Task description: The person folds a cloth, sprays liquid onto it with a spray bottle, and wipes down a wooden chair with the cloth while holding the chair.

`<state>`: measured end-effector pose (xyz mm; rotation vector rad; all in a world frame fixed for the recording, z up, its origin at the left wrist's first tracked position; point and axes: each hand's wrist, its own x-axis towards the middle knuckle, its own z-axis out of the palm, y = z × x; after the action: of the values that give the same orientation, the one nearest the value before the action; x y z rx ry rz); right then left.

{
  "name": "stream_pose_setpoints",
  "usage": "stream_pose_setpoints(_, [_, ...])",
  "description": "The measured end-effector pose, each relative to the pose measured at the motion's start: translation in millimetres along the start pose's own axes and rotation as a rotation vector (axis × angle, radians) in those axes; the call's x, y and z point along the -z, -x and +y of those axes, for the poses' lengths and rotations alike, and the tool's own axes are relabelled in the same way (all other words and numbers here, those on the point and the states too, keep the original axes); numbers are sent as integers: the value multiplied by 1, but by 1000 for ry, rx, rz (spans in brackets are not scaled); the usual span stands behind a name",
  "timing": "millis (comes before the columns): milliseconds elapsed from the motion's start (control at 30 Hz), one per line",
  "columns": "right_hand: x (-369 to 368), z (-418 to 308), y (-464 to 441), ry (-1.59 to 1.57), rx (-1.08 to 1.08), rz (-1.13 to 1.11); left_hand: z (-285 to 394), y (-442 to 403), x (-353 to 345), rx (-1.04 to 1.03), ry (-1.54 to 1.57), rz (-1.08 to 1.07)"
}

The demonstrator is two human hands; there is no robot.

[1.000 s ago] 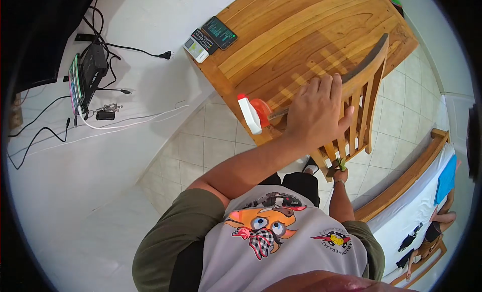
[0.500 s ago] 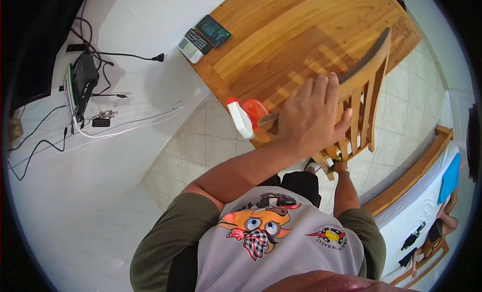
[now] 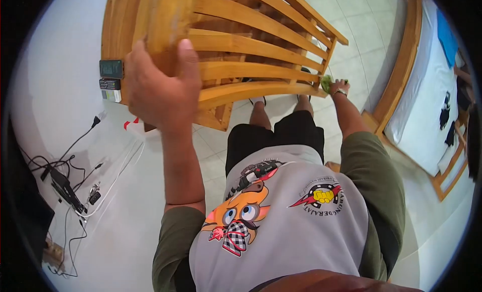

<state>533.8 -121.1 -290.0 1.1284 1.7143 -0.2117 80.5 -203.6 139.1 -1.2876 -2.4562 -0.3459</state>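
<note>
A slatted wooden chair (image 3: 251,71) lies across the view, tilted, with its slats running left to right. My left hand (image 3: 163,86) is wrapped round its thick top rail (image 3: 170,25), thumb on the right side. At the other end of the slats, my right hand (image 3: 340,86) grips a crumpled green-yellow cloth (image 3: 326,83) against the wood by the chair's lower frame. Near my left wrist, the red tip of a spray bottle (image 3: 131,123) shows; my forearm and the table hide most of the bottle.
A wooden table (image 3: 120,20) stands behind the chair, bearing a phone (image 3: 111,69) and a small white-and-black device (image 3: 110,93). Cables and a black adapter (image 3: 63,184) hang on the left wall. A bed (image 3: 416,106) on the right holds another person, partly visible.
The chair has swung up and to the left, its slats now sideways. My left hand went from spread fingers to gripping the top rail. My right hand moved up with the cloth.
</note>
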Motion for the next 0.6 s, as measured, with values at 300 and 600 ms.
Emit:
stream_pose_setpoints(300, [-5, 60, 61, -618, 174, 296, 5, 0, -2, 96, 4, -1])
stream_pose_setpoints(600, [14, -20, 7, -480, 254, 396, 12, 2, -3, 130, 10, 21])
